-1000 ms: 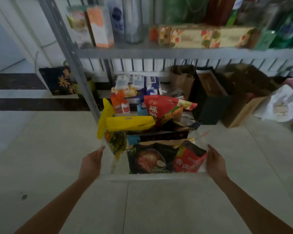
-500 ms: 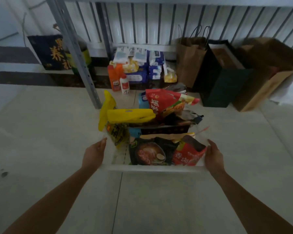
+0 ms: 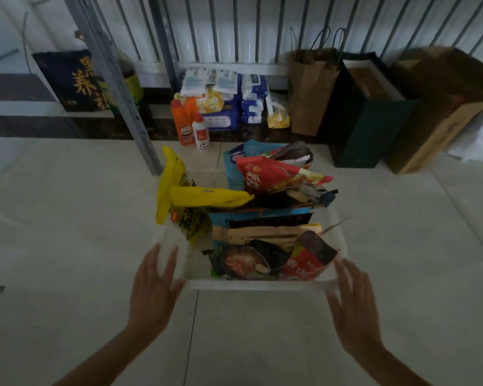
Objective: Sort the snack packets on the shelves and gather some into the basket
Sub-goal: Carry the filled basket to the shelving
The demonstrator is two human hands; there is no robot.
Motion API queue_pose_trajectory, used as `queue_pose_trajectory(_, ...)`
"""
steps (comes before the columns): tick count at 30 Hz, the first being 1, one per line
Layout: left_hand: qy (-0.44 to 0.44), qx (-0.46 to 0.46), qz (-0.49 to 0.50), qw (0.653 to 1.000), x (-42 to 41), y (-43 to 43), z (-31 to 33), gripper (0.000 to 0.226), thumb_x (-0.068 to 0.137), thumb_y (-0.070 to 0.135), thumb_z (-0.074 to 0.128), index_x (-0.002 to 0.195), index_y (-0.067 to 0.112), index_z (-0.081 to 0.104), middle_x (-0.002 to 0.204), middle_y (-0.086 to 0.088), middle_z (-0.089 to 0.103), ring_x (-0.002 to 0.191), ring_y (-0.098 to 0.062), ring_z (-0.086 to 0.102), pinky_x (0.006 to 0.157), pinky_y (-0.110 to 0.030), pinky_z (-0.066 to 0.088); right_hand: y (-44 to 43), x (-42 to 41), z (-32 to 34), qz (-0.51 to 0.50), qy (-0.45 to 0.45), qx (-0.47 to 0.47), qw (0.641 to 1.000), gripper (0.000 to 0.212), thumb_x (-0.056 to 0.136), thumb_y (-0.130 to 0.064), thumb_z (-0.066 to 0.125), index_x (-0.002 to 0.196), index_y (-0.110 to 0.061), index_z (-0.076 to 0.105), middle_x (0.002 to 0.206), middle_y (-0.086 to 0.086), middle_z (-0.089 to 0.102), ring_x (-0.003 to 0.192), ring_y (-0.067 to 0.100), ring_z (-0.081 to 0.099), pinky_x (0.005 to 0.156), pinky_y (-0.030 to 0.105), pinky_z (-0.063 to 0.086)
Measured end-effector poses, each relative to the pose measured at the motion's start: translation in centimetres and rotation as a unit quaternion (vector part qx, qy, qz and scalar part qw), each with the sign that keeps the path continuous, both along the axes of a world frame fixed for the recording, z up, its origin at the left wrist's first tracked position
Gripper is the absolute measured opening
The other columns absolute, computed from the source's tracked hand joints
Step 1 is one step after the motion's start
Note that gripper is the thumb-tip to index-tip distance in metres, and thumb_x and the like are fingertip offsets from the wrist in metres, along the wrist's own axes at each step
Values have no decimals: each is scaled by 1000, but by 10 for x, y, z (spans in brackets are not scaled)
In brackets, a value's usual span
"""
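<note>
Fingers (image 3: 154, 263) on left hand (image 3: 151, 299) and right hand (image 3: 353, 313) splay straight, holding nothing, by the clear plastic basket (image 3: 257, 284); looks stiff, top-heavy, so grab side rims.

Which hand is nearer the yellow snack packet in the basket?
Left. The left hand sits at the near-left corner of the basket, just below the yellow packet; the right hand is at the near-right corner, far across from it.

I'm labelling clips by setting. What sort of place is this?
Probably a storeroom or stock corner: a bare metal shelving upright stands on tiled floor, paper carrier bags and packs of wipes sit at the back, and a clear basket holds snack packets.
</note>
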State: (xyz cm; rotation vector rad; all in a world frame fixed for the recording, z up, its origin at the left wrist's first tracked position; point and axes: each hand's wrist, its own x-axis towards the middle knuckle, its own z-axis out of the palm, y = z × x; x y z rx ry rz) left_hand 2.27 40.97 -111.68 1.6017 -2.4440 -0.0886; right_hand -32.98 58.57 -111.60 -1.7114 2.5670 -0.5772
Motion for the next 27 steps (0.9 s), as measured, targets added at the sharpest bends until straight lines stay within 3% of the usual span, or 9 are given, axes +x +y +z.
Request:
queue_pose_trajectory(2,-35,-18,-103,994,11,32,-10,63,98,56,18,149,21,29,154,-17,26,145,-30,16,117,-38,10,26,15,-14,110,77,44,990,60,99,-48,13,151,-17,19,158,4,14,145,22,16,119,41,6)
queue_pose_trajectory(4,-82,2,-152,985,16,50,-19,66,97,59,18,152,22,23,158,-13,21,148,-26,11,118,-37,5,37,21,-28,142,108,76,981,62,99,-51,13,150,-18,18,159,4,11,145,21,14,118,43,7)
queue_pose_trajectory(8,-117,20,-139,983,7,46,-31,75,93,60,25,154,19,11,158,-17,17,145,-34,16,118,-43,7,24,28,-37,98,112,96,984,65,98,-53,15,151,-15,14,160,4,10,146,21,12,118,44,9)
queue_pose_trajectory(19,-149,39,-145,977,-44,-52,-9,72,97,60,12,150,12,22,155,-23,22,143,-37,19,115,-46,9,-70,7,-18,39,89,107,989,55,102,-37,7,148,-11,25,154,9,29,146,17,6,118,39,5)
queue_pose_trajectory(23,-159,42,-148,975,-61,-90,-7,71,99,60,9,149,12,24,155,-23,23,143,-35,14,114,-43,5,-101,-12,-19,51,93,113,988,56,102,-41,8,150,-15,23,155,5,24,146,16,8,118,37,4)
queue_pose_trajectory(27,-150,51,-150,976,-79,-127,-9,74,98,62,6,149,11,24,153,-24,26,143,-37,19,117,-47,18,-136,-27,-17,35,80,128,988,59,102,-44,7,149,-14,24,154,4,25,144,16,15,117,35,4)
